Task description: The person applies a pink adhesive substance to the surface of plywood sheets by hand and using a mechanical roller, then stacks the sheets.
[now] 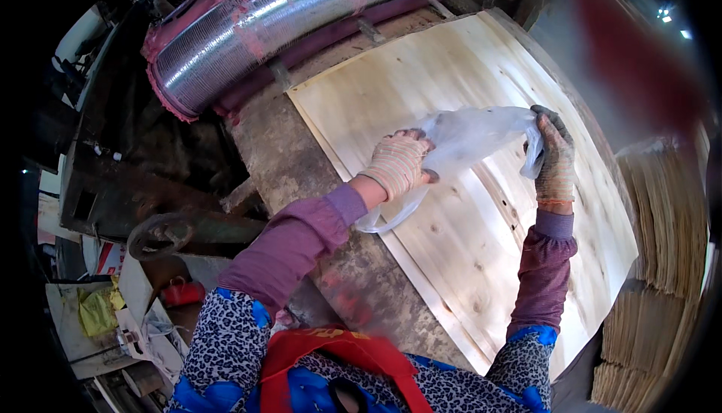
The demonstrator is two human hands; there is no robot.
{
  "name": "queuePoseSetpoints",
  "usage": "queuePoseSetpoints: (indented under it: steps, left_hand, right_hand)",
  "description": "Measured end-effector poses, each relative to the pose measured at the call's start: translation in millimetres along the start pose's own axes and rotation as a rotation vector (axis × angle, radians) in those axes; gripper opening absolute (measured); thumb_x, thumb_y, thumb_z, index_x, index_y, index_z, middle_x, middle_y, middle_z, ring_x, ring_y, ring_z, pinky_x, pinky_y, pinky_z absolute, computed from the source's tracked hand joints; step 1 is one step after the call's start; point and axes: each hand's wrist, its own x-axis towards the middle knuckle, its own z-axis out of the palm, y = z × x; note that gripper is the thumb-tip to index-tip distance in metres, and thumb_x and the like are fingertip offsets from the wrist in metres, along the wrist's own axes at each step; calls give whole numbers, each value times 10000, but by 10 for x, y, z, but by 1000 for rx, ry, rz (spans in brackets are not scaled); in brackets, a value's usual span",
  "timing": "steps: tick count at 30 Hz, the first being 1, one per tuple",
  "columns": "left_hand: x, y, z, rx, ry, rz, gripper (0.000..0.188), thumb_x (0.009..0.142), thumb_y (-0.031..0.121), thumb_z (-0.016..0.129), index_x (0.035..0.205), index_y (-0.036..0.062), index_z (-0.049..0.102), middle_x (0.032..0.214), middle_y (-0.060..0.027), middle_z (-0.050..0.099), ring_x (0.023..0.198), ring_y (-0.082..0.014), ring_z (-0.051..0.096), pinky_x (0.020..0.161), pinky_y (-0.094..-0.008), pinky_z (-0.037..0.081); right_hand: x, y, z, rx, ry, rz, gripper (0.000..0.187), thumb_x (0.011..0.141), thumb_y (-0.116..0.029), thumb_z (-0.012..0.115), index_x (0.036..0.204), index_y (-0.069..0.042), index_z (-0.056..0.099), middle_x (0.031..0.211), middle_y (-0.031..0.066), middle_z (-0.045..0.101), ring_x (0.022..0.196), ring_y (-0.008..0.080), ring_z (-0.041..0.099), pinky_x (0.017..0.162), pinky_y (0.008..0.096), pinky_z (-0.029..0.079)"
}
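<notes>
A thin translucent plastic bag (470, 135) is stretched between my two hands above pale wood veneer sheets (421, 67). My left hand (400, 163), in a striped knit work glove with bare fingertips, is closed on the bag's left part. Below that hand a loose loop of the plastic hangs down. Farther right, my right hand (555, 156) wears a similar glove, dark at the fingers, and grips the bag's right end. A short flap of plastic dangles beside its palm. The veneer sheets lie flat, with knots and small dark holes in the top one.
Behind the sheets runs a large shiny metal roller (263, 33) with pink residue at its ends. A handwheel (160, 235) and a red bag (183, 291) are at left. Stacked veneer (665, 217) stands on the right. A blurred dark red shape (632, 59) shows at upper right.
</notes>
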Motion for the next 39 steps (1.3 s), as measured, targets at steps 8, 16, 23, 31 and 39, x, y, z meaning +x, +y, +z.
queuePoseSetpoints:
  steps: [8, 16, 23, 31, 39]
  left_hand:
    - [387, -292, 128, -924, 28, -349, 422, 734, 277, 679, 1005, -28, 570, 903, -112, 625, 830, -180, 572, 753, -300, 461]
    - [326, -411, -88, -1641, -224, -396, 487, 734, 306, 700, 1087, 20, 527, 982, -70, 603, 878, -147, 586, 765, -281, 478]
    - [386, -411, -96, -1805, -274, -204, 418, 741, 294, 698, 1044, 48, 548, 953, -37, 600, 854, -128, 580, 726, -284, 494]
    - [520, -703, -257, -1862, 101, -564, 375, 760, 290, 674, 1020, 48, 556, 938, -44, 602, 844, -172, 576, 746, -322, 493]
    - [191, -1337, 603, -1608, 356, -619, 471, 824, 399, 543, 1167, 82, 495, 1055, -36, 552, 901, -204, 542, 816, -357, 440]
  right_hand:
    - [134, 159, -751, -527, 282, -222, 359, 801, -113, 579, 1130, 17, 518, 1036, 77, 561, 903, 155, 526, 820, 263, 413]
    - [-442, 224, 267, -888, -238, -861, 526, 603, -80, 706, 1088, 8, 523, 1103, 150, 532, 1052, 291, 492, 929, 372, 370]
    - [-55, 803, 341, -1228, -275, -954, 381, 628, -116, 667, 983, -54, 544, 892, 84, 526, 934, 256, 497, 914, 464, 333]
    - [-429, 566, -301, -1305, -326, -1009, 210, 634, -49, 642, 821, -97, 558, 768, 57, 517, 820, 241, 518, 871, 466, 371]
    - [-889, 392, -171, -1242, -595, -643, 351, 660, -244, 669, 951, -75, 571, 935, 122, 567, 850, 280, 517, 816, 445, 373]
